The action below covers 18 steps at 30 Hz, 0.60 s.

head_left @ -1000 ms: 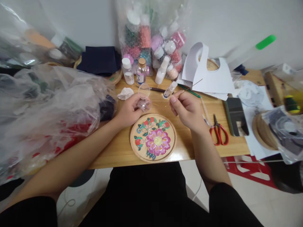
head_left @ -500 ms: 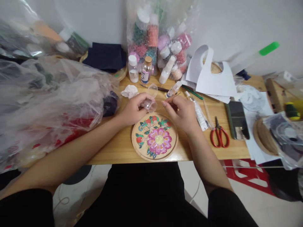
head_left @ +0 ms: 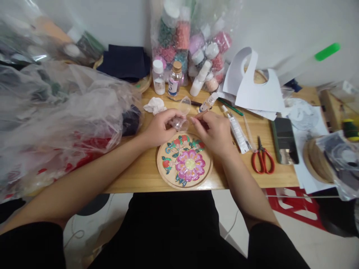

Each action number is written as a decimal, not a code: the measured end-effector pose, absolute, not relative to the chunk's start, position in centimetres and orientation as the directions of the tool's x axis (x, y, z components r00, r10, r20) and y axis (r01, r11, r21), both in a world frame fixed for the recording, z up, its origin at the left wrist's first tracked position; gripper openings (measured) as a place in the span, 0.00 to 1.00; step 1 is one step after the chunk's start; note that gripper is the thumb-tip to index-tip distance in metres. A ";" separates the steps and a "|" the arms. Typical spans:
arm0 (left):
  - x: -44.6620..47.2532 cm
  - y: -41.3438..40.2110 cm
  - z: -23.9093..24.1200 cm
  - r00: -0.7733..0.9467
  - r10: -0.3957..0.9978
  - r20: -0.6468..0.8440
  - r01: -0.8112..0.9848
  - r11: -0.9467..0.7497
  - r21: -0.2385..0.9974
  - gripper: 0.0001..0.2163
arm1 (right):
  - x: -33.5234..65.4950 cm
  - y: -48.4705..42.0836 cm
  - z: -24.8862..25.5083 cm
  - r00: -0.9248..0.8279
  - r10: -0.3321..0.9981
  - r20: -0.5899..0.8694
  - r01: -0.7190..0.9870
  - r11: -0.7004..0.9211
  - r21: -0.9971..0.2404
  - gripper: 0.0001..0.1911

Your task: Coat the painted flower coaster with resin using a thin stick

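A round wooden plaque (head_left: 204,175) painted with a pink flower lies at the table's front edge. Just behind it my left hand (head_left: 158,127) is closed round a small clear plastic container (head_left: 181,121) whose hinged lid (head_left: 185,104) stands open. My right hand (head_left: 215,132) pinches a thin wooden stick (head_left: 202,113), its tip at the container's mouth. The two hands almost touch above the plaque's far rim.
Small bottles (head_left: 174,78) and a bag of bead jars (head_left: 193,41) stand at the back. A white tube (head_left: 236,129), red scissors (head_left: 263,160) and a phone (head_left: 284,140) lie to the right. Big plastic bags (head_left: 56,116) fill the left. Crumpled tissue (head_left: 155,105) lies near my left hand.
My right hand has come left, from apart with the stick raised to beside the container, stick tip now at its mouth. The left hand has kept hold of the container.
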<state>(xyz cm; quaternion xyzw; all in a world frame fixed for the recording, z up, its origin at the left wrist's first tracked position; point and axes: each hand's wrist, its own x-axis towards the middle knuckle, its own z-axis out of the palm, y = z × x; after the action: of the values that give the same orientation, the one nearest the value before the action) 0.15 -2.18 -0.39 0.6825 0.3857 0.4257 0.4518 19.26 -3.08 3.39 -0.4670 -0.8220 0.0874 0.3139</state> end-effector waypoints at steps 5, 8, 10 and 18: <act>0.1 -2.1 -0.4 0.352 0.909 0.225 0.148 -0.291 0.945 0.13 | 19.4 -3.0 3.5 -0.368 0.858 0.358 0.690 0.510 -0.514 0.14; 0.1 -2.1 -0.3 0.344 0.908 0.239 0.142 -0.302 0.943 0.12 | 19.5 -3.0 3.5 -0.388 0.871 0.302 0.676 0.492 -0.549 0.14; 0.2 -2.0 -0.3 0.348 0.905 0.245 0.139 -0.309 0.941 0.12 | 19.5 -3.0 3.5 -0.404 0.869 0.286 0.660 0.494 -0.566 0.14; 0.1 -2.0 0.0 0.364 0.895 0.257 0.154 -0.330 0.931 0.10 | 19.5 -3.1 3.7 -0.433 0.859 0.272 0.611 0.502 -0.612 0.14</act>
<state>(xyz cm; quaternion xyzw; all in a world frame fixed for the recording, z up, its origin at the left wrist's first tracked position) 0.11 -2.03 0.00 0.6985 0.3756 0.4207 0.4404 19.54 -3.08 3.69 -0.4494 -0.8182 0.2172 0.2854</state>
